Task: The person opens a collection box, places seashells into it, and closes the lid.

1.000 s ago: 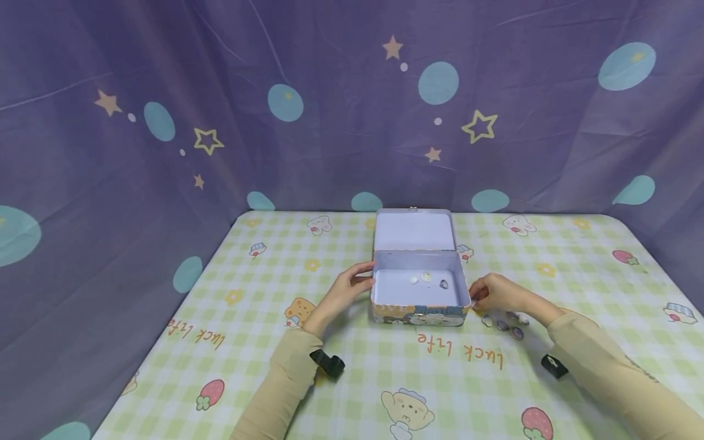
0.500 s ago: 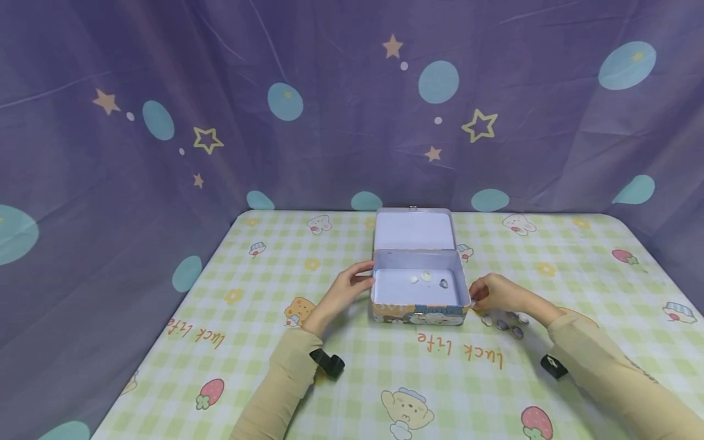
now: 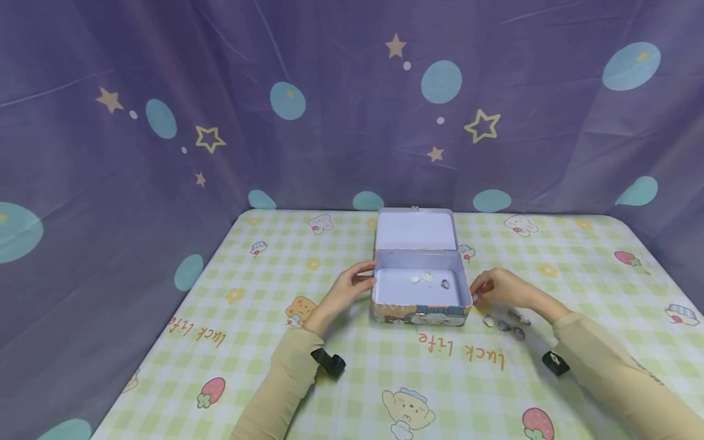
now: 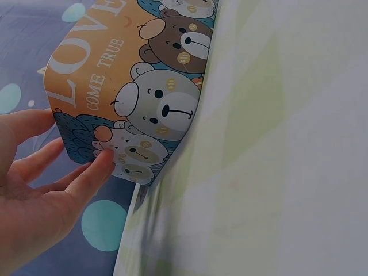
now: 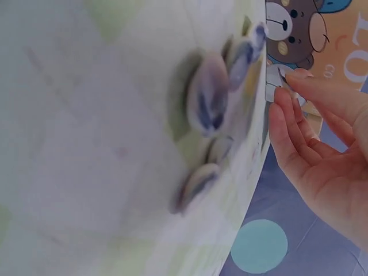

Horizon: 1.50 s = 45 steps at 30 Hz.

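A tin box (image 3: 420,313) with a printed bear pattern stands on the table, its lid (image 3: 416,229) swung back. Inside lie a few small shells (image 3: 428,277). My left hand (image 3: 343,290) rests against the tin's left side, fingers fairly straight; the left wrist view shows the thumb and fingertips (image 4: 105,158) touching the printed wall. Just beyond the right side, my right hand (image 3: 503,288) pinches a small pale shell (image 5: 283,73) between thumb and fingers, mostly hidden by them. Several more shells (image 3: 503,326) lie on the cloth below that hand.
A green checked tablecloth (image 3: 264,366) with cartoon prints covers the table. Behind and to the left hangs a purple curtain (image 3: 341,140) with stars and dots. Black straps with a small camera (image 3: 330,363) sit on the wrists.
My right hand has risen slightly beside the tin, with the small shell at its fingertips. The left hand stays against the tin, and the view has shifted a little.
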Motion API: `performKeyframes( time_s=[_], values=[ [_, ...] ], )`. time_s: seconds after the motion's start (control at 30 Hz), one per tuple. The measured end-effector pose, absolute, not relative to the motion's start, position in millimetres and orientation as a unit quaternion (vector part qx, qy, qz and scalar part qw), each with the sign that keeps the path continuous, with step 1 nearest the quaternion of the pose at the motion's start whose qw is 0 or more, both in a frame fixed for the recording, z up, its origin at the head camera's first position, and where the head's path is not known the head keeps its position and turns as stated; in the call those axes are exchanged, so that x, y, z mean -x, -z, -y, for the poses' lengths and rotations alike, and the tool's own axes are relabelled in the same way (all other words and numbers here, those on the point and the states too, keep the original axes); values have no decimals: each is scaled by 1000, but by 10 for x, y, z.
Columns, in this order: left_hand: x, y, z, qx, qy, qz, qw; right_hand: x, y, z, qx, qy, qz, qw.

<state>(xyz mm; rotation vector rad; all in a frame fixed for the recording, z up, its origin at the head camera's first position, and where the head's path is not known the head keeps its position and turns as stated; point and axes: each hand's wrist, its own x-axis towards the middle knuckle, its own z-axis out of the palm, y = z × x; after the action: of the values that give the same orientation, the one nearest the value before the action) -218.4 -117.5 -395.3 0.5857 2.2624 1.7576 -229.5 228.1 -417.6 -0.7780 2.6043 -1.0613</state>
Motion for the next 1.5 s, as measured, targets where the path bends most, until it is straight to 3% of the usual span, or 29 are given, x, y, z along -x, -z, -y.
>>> performKeyframes(
  time_s=[0.23,1.17,1.5],
  values=[
    [2349,4258,1204,-202,-600,-769,87,2322,4091,-2331,264,359,-890,101],
    [2324,4220,1206,-196,-594,-776,82,2437,3706,-2329,245,359,-900,40],
    [2177,3965,1171,-199,-590,-778,92,2482,3577,-2210,247,372,-894,42]
  ],
)
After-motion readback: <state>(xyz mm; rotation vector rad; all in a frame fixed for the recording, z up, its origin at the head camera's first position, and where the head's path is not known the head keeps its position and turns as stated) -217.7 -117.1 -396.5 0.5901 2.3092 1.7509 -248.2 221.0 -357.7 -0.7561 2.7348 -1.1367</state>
